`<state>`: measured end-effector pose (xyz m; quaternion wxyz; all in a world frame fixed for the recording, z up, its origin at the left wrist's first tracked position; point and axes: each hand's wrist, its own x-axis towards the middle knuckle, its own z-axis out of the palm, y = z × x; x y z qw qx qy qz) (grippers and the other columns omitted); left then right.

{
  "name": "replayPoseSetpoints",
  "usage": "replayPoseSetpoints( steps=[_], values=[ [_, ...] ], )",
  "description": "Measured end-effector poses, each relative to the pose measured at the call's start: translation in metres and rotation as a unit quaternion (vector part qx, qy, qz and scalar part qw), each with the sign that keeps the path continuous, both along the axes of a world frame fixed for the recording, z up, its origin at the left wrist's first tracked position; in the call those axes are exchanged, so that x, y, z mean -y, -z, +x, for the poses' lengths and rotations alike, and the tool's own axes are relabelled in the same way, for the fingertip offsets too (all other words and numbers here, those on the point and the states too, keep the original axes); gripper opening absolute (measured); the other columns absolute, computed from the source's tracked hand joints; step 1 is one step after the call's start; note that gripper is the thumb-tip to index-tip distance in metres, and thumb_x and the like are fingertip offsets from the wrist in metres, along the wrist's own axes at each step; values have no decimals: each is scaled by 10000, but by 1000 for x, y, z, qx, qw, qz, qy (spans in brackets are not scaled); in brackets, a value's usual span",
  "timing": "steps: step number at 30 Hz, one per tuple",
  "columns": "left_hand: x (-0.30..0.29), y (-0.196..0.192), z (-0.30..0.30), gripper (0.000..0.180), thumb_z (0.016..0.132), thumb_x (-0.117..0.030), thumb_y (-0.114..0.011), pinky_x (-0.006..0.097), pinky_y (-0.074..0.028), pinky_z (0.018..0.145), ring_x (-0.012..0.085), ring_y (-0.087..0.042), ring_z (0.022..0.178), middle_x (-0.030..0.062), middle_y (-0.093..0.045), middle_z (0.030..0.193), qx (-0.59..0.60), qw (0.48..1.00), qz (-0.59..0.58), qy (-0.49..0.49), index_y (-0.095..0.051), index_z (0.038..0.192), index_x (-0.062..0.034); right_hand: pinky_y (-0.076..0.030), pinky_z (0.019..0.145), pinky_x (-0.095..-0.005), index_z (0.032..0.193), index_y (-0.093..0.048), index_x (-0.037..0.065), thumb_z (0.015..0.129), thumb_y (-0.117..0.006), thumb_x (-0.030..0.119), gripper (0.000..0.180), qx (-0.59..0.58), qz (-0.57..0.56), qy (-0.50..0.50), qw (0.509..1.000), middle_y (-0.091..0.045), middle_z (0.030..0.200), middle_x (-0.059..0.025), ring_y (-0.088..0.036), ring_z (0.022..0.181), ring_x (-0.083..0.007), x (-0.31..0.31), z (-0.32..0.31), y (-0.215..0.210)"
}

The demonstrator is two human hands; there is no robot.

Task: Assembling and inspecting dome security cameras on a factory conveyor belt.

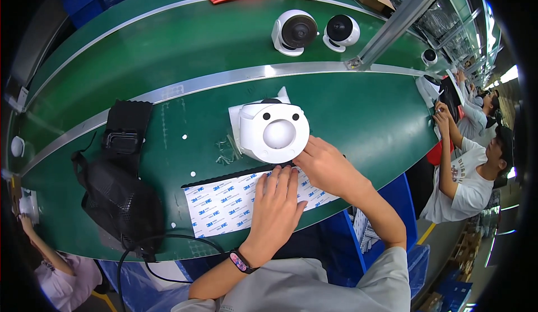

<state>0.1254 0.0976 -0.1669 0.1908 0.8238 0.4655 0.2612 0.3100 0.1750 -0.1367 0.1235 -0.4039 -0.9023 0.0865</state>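
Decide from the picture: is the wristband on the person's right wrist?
No, the dark wristband circles the wrist of the left hand.

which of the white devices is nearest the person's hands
The white rounded device with two black dots and a round recess, beside the right hand; others, like the dark-fronted white pair beyond the silver metal rail, sit farther off.

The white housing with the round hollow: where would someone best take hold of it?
Grip the white housing by its outer sides, probably one hand from the left, one from the right: its rounded outline should suit curled fingers. The round hollow faces the camera, offering little to pinch. The right hand is at its lower right edge.
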Motion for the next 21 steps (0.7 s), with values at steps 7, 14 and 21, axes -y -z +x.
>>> replayPoseSetpoints(
  steps=[7,14,21],
  values=[
    [-6,-11,-22,499,906,-226,-782,483,-457,1060,347,-591,1252,173,-628,1331,124,992,-33,-15,-641,1309,32,-529,785,-394,926,-702,-12,817,-773,-30,132,-111,-65,26,991,-681,959,-111,-640,902,-310,15,1,-44],
    [-28,-31,-50,219,901,-69,-804,296,-561,626,170,-699,769,110,-742,998,371,902,-146,-165,-752,1099,8,-514,732,-354,947,-713,5,813,-795,-50,165,-262,-41,27,964,-702,946,-100,-657,828,-249,23,-43,-66],
    [-43,-30,-53,176,944,-33,-758,208,-477,468,50,-615,644,53,-739,945,441,856,-229,-141,-732,1095,54,-478,672,-309,1060,-705,10,840,-764,-79,244,-325,-31,91,941,-717,888,-81,-673,800,-175,10,-74,-49]
  ],
)
